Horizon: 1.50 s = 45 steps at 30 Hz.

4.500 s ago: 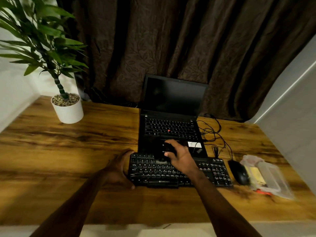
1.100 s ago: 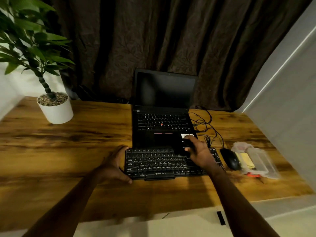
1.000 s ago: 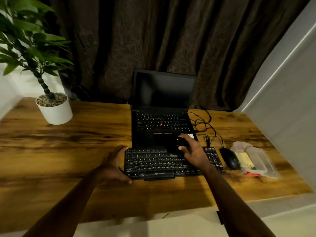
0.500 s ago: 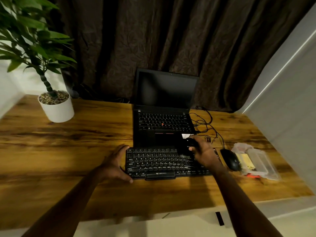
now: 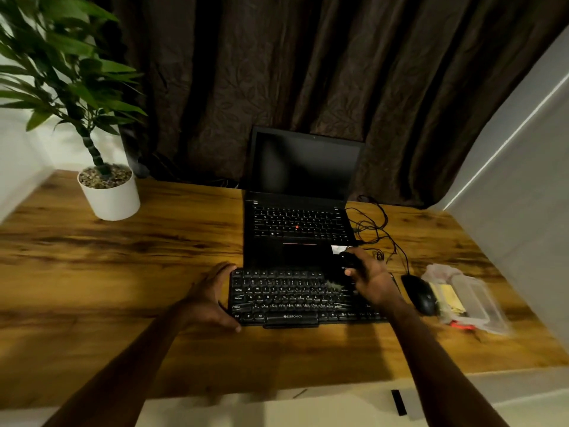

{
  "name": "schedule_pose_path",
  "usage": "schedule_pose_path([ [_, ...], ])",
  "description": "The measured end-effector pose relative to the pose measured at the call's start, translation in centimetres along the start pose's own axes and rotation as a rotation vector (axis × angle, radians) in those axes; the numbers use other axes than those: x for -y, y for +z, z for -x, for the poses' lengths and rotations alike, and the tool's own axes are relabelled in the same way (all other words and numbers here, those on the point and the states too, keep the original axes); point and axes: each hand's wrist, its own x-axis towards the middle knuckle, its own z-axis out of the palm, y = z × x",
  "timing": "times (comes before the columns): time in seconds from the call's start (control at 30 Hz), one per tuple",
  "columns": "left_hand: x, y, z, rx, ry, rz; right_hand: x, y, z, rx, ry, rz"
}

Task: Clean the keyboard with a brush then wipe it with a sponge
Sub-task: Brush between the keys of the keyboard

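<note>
In clear box [image 5: 488, 308], yellow sponge [image 5: 450, 298]

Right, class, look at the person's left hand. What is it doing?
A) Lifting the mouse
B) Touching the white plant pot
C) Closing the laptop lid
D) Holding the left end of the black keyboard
D: the left hand holds the left end of the keyboard, thumb at its near edge, while the right hand holds the brush over the right-hand keys.
</note>
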Motion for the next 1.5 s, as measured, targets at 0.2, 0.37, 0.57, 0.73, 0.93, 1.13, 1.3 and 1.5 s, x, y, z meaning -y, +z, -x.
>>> schedule_pose_path([
  [0.2,0.2,0.1,-0.1,-0.037,-0.015,-0.013,2.9,3.4,-1.1,0.069,-0.053,-0.043],
  [0.37,0.0,-0.1,-0.1,-0.002,-0.010,-0.029,4.4,4.3,-1.1,0.078,-0.084,-0.089],
  [0.57,0.3,0.0,0.0,-0.017,-0.023,-0.015,2.3,2.2,-0.4,0.047,-0.016,0.002],
  [0.73,0.1,0.0,0.1,-0.021,-0.026,0.000,4.5,4.2,-0.1,0.068,-0.053,0.012],
  [0.93,-0.1,-0.1,0.3,-0.007,-0.026,-0.004,7.5,7.1,-0.5,0.083,-0.112,-0.084],
  [1.13,-0.8,-0.4,0.5,0.029,-0.013,-0.009,5.6,4.6,-0.4,0.061,-0.092,0.014],
  [1.3,-0.4,-0.5,0.5,0.025,-0.007,0.026,6.5,5.9,-0.9,0.079,-0.081,0.006],
  [1.5,-0.5,-0.4,0.5,0.012,0.002,-0.007,9.8,9.9,-2.0,0.117,-0.113,-0.118],
])
